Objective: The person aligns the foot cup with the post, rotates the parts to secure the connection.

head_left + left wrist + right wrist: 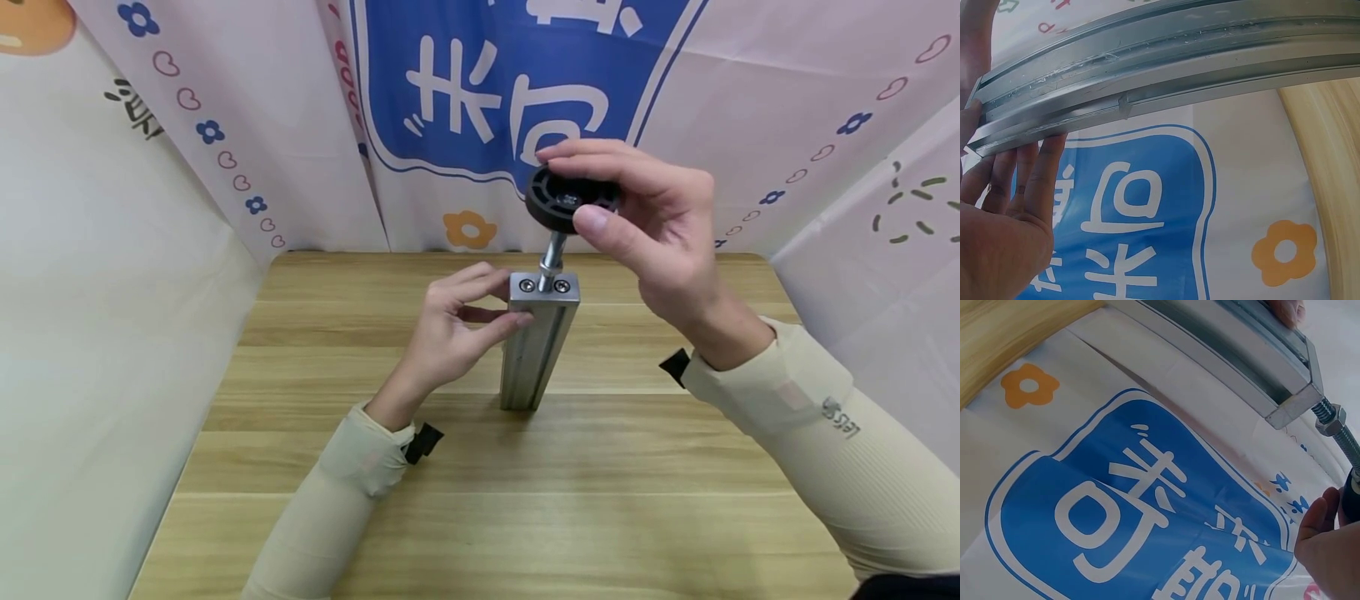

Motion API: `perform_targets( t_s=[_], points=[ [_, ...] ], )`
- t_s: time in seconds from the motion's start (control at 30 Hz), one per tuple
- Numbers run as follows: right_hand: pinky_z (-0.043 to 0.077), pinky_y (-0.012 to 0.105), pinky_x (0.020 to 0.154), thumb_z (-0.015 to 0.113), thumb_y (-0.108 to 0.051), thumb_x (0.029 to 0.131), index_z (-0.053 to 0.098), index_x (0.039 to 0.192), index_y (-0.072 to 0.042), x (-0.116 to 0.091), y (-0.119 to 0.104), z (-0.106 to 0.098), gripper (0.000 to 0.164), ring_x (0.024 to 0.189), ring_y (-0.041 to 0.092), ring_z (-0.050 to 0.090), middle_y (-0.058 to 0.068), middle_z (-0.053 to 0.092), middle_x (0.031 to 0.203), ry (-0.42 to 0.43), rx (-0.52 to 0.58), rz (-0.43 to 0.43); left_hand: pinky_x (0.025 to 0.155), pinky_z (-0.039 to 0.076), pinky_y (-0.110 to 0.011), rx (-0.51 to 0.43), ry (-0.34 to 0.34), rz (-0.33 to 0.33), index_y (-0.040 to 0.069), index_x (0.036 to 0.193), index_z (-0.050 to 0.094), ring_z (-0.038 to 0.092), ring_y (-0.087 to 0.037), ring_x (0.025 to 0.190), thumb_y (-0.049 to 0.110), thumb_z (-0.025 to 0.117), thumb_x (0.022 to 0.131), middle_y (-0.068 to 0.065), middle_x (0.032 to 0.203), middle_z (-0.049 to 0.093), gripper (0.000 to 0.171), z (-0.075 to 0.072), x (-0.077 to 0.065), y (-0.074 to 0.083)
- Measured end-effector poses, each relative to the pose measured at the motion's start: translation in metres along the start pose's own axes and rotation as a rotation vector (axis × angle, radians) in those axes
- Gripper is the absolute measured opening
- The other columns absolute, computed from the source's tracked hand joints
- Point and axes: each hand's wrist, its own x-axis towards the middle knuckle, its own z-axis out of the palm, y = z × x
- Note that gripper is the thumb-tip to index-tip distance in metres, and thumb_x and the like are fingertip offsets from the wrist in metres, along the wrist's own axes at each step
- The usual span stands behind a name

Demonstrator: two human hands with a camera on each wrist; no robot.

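An aluminium extrusion profile [531,358] stands upright on the wooden table. My left hand [453,337] grips it near the top, thumb on the near side and fingers behind; the left wrist view shows those fingers against the slotted profile [1166,69]. Two screws hold a metal end plate [543,297] on top. From between them rises the threaded stud [556,248] of a levelling foot, slightly tilted in the head view, with a hex nut [1332,421] on it just above the plate. My right hand [660,221] holds the foot's black round base [546,207] by its rim.
The wooden table [322,367] extends around the profile. Behind it hangs a white printed curtain [300,108] with a blue sign and an orange flower. White fabric walls [90,275] close in both sides. Black wrist mounts [423,443] stick out from both sleeves.
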Motion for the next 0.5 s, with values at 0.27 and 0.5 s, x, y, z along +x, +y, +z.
perform_targets(
  t_s=[0.27,0.5],
  points=[
    [0.061,0.026,0.090,0.081,-0.014,0.087,0.073,0.117,0.011,0.0014,0.0009,0.0035,0.040,0.113,0.030,0.060,0.013,0.070,0.118,0.046,-0.042,-0.003,0.079,0.070,-0.035,-0.004,0.001,0.004,-0.010,0.125,0.071,0.072,-0.012,0.099,-0.011,0.079,0.086,-0.021,0.106,0.071,0.040,0.0002,-0.0005,-0.0002],
    [0.058,0.023,0.089,0.094,-0.034,0.081,0.071,0.111,0.018,0.0010,0.0027,0.0038,0.064,0.111,0.027,0.055,0.010,0.062,0.114,0.040,-0.082,-0.010,0.079,0.070,-0.035,0.000,-0.003,0.007,-0.009,0.127,0.071,0.072,-0.014,0.100,-0.011,0.079,0.086,-0.021,0.106,0.071,0.042,-0.0002,-0.0009,-0.0012]
  ],
)
